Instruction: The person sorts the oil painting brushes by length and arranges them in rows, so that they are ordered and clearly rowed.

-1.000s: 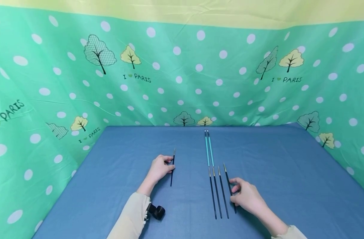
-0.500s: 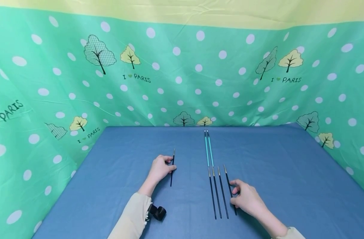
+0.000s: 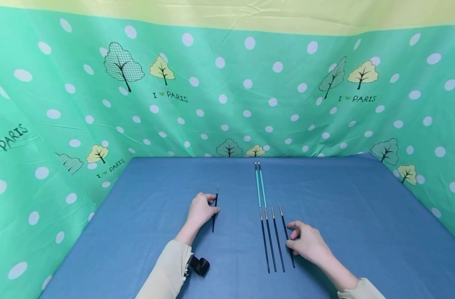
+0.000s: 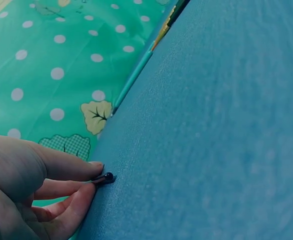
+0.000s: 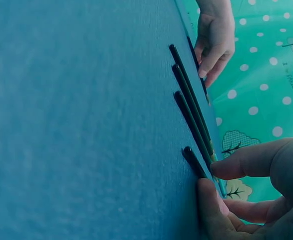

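My left hand [image 3: 200,211] pinches a slim black paintbrush [image 3: 214,222] near its middle, bristles pointing away. In the left wrist view the rounded end of that paintbrush [image 4: 108,177] pokes out between thumb and fingers. At the right, my right hand [image 3: 310,246] holds another black paintbrush [image 3: 285,228] between thumb and fingers, along the table. Its handle end [image 5: 187,151] shows in the right wrist view; the gripped part is partly hidden. Beside it, several black paintbrushes [image 3: 278,245] lie side by side in a row, bristles away from me.
Two turquoise-handled paintbrushes [image 3: 262,189] lie just beyond the black row. A blue cloth [image 3: 362,199] covers the table. Green dotted fabric [image 3: 250,99] hangs behind and at both sides. A black wrist camera [image 3: 200,265] sits at my left sleeve.
The paintbrush in my right hand has shifted very slightly towards me. My left hand has stayed in place, its thumb reaching a little further past its paintbrush.
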Demonstrator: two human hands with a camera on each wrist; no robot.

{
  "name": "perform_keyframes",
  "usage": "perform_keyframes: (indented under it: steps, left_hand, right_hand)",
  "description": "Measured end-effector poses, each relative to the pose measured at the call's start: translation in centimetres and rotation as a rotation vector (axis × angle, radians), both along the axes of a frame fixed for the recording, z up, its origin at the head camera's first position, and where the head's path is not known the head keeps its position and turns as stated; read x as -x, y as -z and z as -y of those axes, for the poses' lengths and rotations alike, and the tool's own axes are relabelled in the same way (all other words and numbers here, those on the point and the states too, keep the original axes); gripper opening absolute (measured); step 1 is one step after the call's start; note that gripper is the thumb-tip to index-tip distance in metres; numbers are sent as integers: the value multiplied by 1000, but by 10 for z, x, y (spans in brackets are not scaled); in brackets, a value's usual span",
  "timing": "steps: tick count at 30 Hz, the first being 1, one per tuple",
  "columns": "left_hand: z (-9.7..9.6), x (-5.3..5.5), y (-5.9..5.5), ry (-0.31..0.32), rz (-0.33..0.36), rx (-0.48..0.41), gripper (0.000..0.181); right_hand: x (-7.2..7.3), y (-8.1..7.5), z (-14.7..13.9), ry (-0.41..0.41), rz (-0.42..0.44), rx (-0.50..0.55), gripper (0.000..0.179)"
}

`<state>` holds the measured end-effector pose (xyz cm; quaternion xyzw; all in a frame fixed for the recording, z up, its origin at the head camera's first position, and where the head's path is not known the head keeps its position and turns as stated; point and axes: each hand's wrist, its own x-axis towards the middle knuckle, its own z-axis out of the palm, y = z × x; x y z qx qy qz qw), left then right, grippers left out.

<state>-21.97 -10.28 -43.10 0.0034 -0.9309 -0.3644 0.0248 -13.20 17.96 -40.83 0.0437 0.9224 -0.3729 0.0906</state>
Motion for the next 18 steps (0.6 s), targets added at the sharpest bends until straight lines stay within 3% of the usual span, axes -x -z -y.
perform_keyframes:
  steps: [18]
  left_hand:
    - [-3, 2, -6, -18, 27, 40, 40]
  right_hand:
    - [9, 4, -1, 15, 8, 28, 47]
